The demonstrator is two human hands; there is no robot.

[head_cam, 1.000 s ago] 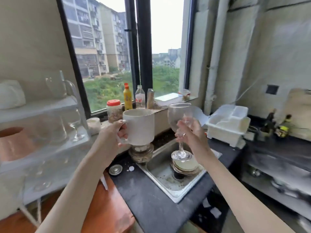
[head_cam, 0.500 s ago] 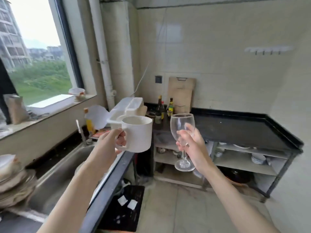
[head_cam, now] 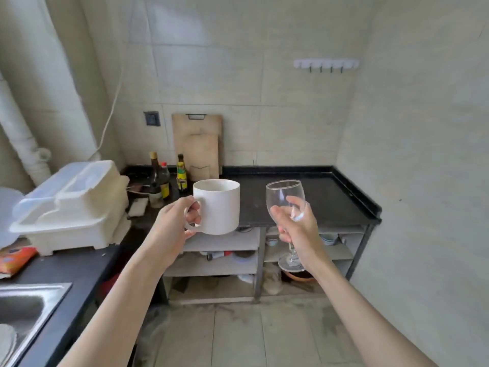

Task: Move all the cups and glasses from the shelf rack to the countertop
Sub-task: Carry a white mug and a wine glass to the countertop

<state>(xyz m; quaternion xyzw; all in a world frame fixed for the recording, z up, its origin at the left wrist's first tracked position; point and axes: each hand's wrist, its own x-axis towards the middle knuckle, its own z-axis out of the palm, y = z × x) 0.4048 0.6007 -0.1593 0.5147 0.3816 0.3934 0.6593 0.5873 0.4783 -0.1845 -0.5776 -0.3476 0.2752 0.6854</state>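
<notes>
the mug [head_cam: 218,206] is plain white, straight-sided and upright, its mouth showing a pale inside. the left hand [head_cam: 172,226] grips it by the handle, fingers curled through the loop. the glass [head_cam: 286,205] is one clear stemmed wine glass, upright; the right hand [head_cam: 297,229] wraps its fingers round the lower bowl and stem. both are held in the air in front of the black counter [head_cam: 330,197], the hands apart. one mug, one glass; three bottles [head_cam: 164,181] stand at the counter's back left.

- The view has swung right, from window and sink to the black desk [head_cam: 304,197] against the tiled wall.
- White mug [head_cam: 219,205] and wine glass [head_cam: 285,197] now hang before that desk.
</notes>
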